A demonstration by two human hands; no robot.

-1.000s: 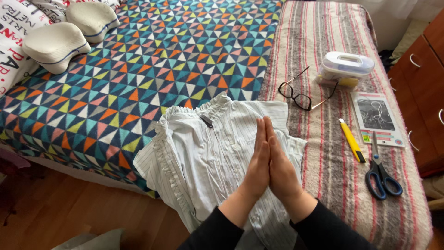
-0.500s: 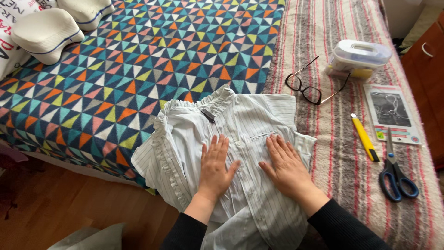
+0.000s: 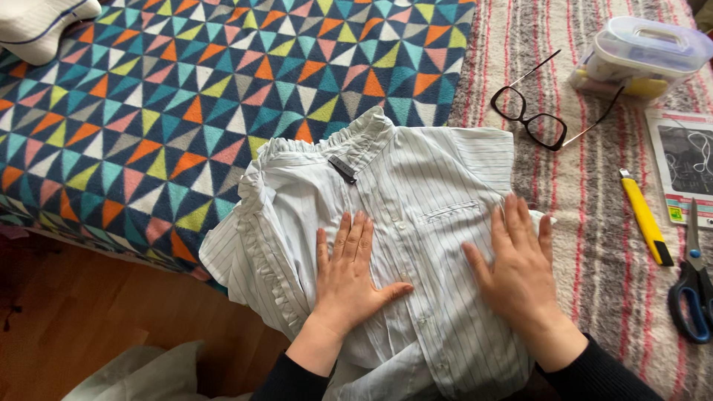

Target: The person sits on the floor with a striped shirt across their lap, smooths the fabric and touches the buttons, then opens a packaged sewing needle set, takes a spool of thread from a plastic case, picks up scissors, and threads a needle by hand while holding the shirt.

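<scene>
Striped shirt (image 3: pixel 416 193), left hand (image 3: pixel 349 278), right hand (image 3: pixel 520 271) pressing flat

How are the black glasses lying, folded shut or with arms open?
Open: the glasses lie on the striped blanket with both thin arms spread outward, away from the lenses.

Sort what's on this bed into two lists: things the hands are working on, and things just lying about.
In hand:
striped shirt, with left hand and right hand pressed flat on it

Lying about:
eyeglasses
plastic box
yellow utility knife
blue-handled scissors
printed card
white pillow
triangle-patterned blanket
</scene>
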